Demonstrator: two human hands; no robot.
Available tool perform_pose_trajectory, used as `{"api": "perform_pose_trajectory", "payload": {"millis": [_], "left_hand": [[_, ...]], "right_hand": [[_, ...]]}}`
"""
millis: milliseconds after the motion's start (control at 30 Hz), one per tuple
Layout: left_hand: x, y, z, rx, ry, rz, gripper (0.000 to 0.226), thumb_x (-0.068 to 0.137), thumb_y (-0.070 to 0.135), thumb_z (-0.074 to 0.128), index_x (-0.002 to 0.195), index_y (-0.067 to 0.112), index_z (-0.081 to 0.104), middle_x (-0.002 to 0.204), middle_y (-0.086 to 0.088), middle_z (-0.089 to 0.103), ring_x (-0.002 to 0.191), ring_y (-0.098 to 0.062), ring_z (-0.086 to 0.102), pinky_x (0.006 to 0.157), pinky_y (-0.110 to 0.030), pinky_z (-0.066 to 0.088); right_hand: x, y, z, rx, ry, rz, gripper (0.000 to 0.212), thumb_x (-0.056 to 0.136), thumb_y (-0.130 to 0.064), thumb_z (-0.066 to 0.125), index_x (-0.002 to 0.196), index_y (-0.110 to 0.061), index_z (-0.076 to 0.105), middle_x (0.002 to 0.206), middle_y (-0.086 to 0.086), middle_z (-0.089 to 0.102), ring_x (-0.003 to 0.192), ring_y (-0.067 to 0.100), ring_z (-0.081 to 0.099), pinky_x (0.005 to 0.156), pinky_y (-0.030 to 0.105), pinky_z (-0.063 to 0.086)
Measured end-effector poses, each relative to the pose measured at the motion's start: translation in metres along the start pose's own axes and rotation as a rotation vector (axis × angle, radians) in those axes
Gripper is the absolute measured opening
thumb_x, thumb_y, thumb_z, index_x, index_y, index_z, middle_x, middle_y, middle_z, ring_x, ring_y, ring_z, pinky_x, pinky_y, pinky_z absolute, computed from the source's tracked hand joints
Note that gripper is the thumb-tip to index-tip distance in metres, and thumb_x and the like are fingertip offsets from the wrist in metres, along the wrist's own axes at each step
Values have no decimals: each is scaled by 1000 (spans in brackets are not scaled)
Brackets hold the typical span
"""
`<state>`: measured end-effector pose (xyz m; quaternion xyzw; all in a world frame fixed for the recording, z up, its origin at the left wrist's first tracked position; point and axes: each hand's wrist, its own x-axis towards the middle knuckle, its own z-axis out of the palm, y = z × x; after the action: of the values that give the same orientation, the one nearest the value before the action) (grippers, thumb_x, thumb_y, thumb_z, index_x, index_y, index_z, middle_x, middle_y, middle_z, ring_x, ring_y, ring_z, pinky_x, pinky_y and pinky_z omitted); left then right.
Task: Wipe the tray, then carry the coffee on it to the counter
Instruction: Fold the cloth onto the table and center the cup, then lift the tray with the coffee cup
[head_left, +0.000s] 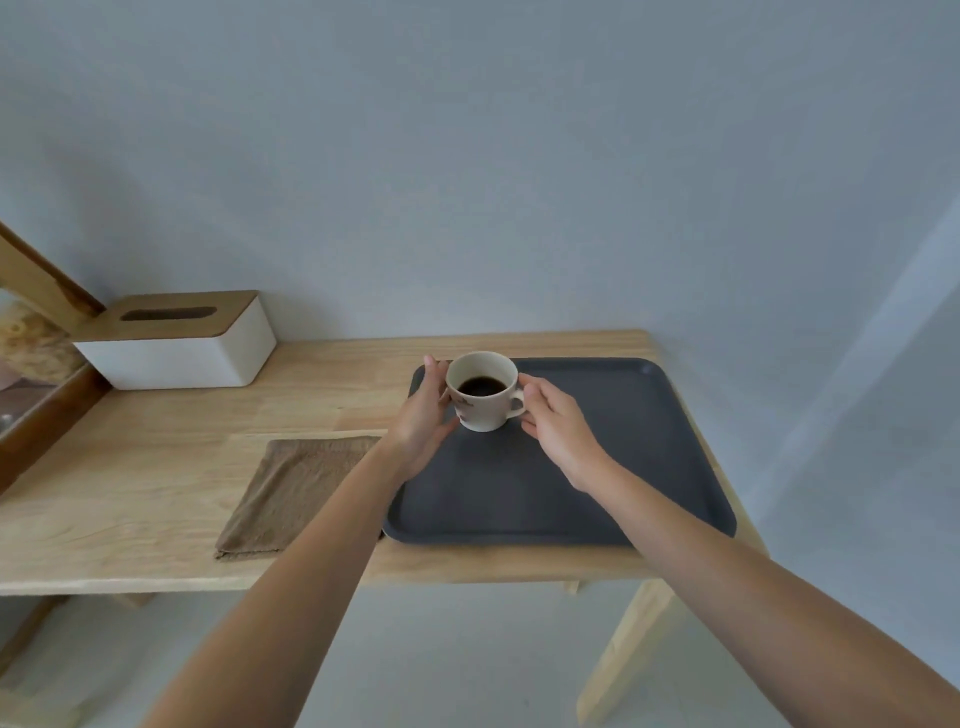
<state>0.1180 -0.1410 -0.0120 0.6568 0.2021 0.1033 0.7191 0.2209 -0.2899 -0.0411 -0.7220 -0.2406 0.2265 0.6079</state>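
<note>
A white cup of black coffee (482, 391) is over the back left part of a dark grey tray (649, 467) on a wooden table. Whether the cup rests on the tray or hangs just above it, I cannot tell. My left hand (423, 421) cups its left side with the fingers against the wall. My right hand (558, 431) is at the handle side, fingertips on the handle. A folded brown cloth (291, 493) lies flat on the table just left of the tray, with my left forearm passing over its right edge.
The light wooden table (156, 467) stands against a pale wall. A white tissue box with a wooden lid (182, 343) sits at the back left. A wood-framed mirror (31, 374) leans at the far left edge. The table's right leg (634, 649) shows below.
</note>
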Motion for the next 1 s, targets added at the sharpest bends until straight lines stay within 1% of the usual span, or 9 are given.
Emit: {"api": "perform_pose_trajectory", "payload": {"millis": [133,267,333,400,600,767,833,900,1000], "left_hand": [[-7,-6,22,1,-71,-22,68,91,67,21,133,22,50,139,7,54,132,-2,42,112,-36,34],[-20,-7,47,-7,-101,-39,41,96,58,17,99,41,54,111,30,56,116,7,45,109,-32,33],[-23,-11,53,-13,-120,-57,47,96,59,17,120,38,51,129,25,52,129,0,39,111,-34,32],[-30,-11,57,-37,-139,-62,64,94,62,18,146,27,30,151,15,36,141,-5,29,115,-38,30],[-38,-14,62,31,-139,-51,71,92,65,17,152,26,16,158,12,23,145,-9,22,118,-42,25],[-30,-15,27,433,194,147,57,99,50,27,148,21,31,157,4,28,145,-11,22,119,-34,15],[-19,-23,0,720,312,179,54,100,40,31,148,15,29,158,-7,24,147,-21,19,119,-39,16],[-7,-34,-28,966,339,66,54,100,38,31,149,14,24,158,-17,20,147,-30,15,118,-50,14],[0,-47,-43,1154,269,-53,54,100,35,28,150,16,21,154,-17,26,145,-32,18,116,-59,9]], "right_hand": [[-24,5,-23,47,33,-15,34,101,-33,35,126,-27,57,124,-2,61,117,14,58,101,32,47],[-48,8,-42,58,66,-21,31,101,-33,36,121,-28,59,120,-1,63,114,14,59,100,33,48],[-59,8,-49,66,71,-23,31,101,-33,36,120,-27,59,119,0,63,114,13,60,100,33,49],[-68,8,-53,65,82,-29,30,101,-33,37,120,-27,59,119,0,63,114,14,60,100,34,50],[-79,9,-65,-33,126,-46,32,101,-32,37,122,-24,60,117,-2,66,109,12,63,97,34,52],[-53,19,-102,-639,366,-178,38,101,-23,34,133,-13,52,135,7,57,127,24,50,101,30,38],[-42,31,-117,-871,289,-75,42,102,-24,31,142,-15,40,152,11,37,143,31,27,112,45,26],[-39,42,-129,-1072,193,22,45,102,-26,26,147,-18,29,159,7,22,146,33,12,114,53,19],[-48,51,-141,-1138,147,18,46,103,-24,25,149,-18,25,161,1,15,147,33,9,112,51,27]]}}
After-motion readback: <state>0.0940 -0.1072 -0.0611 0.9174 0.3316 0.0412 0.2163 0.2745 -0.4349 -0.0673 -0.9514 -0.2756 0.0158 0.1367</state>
